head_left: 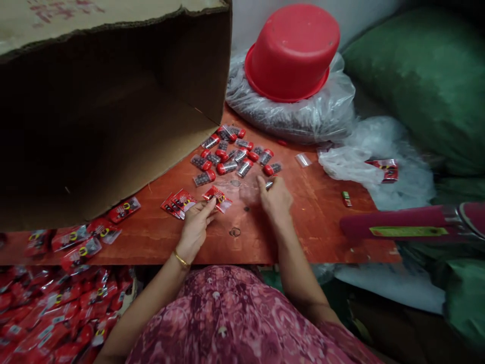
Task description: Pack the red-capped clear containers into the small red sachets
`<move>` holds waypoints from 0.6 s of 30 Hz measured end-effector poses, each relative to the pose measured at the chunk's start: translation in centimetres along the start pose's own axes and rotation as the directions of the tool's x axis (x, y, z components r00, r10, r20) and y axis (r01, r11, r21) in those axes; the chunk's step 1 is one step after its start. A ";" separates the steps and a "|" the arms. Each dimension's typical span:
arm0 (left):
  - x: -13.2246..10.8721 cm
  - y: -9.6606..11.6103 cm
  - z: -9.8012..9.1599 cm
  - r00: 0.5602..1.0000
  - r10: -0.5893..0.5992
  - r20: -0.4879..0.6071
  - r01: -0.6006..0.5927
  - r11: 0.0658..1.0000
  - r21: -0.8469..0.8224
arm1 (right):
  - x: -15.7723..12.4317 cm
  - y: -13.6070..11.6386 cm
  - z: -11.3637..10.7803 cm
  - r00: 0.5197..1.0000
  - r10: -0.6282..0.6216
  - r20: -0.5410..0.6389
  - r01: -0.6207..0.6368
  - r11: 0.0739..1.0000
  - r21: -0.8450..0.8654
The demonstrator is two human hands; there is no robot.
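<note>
- Heaped packets (49,318), red, print too small to read.
- Carton (113,116): red writing on flap, illegible; interior dark.
- Left hand (196,222) pinches printed red packet (215,195) above counter (314,222).
- Red-capped clear jars (227,167), dark pellets inside, beyond hands.
- Right hand (276,197) curled; cannot tell its hold.

A red tub (295,55) sits upside down on a plastic bag (291,124). A big green sack (424,81) is near it. A purple pole (409,218) has a yellow strip (407,231).
</note>
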State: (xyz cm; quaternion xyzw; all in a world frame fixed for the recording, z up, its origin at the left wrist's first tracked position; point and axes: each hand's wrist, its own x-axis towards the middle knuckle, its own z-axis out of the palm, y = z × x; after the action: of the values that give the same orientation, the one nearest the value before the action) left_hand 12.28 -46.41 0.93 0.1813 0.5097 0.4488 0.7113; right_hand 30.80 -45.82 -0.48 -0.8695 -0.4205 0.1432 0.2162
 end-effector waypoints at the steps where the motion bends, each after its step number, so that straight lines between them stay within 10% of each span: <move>1: 0.0 0.1 0.0 1.000 -0.012 0.005 0.012 1.000 -0.017 | 0.9 0.4 -0.3 0.996 0.086 -0.026 -0.087 0.994 -0.065; 9: -0.5 0.8 -0.2 0.995 -0.095 0.040 0.099 0.991 -0.090 | 1.9 4.5 -0.4 0.997 0.068 -0.032 -0.073 0.977 -0.200; 14: -0.7 0.9 -0.7 0.994 -0.098 0.044 0.101 0.992 -0.077 | -1.2 5.8 -1.3 0.968 -0.216 0.126 0.141 0.887 0.440; 18: -0.7 0.7 -0.7 0.998 -0.039 0.040 0.040 0.999 -0.021 | -5.0 3.6 -2.7 0.803 -0.447 0.395 0.022 0.684 0.729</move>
State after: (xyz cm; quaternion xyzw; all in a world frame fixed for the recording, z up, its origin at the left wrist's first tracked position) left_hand 11.30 -46.74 1.61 0.1723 0.4941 0.4363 0.7320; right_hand 31.36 -52.52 0.44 -0.5808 -0.4914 0.4998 0.4139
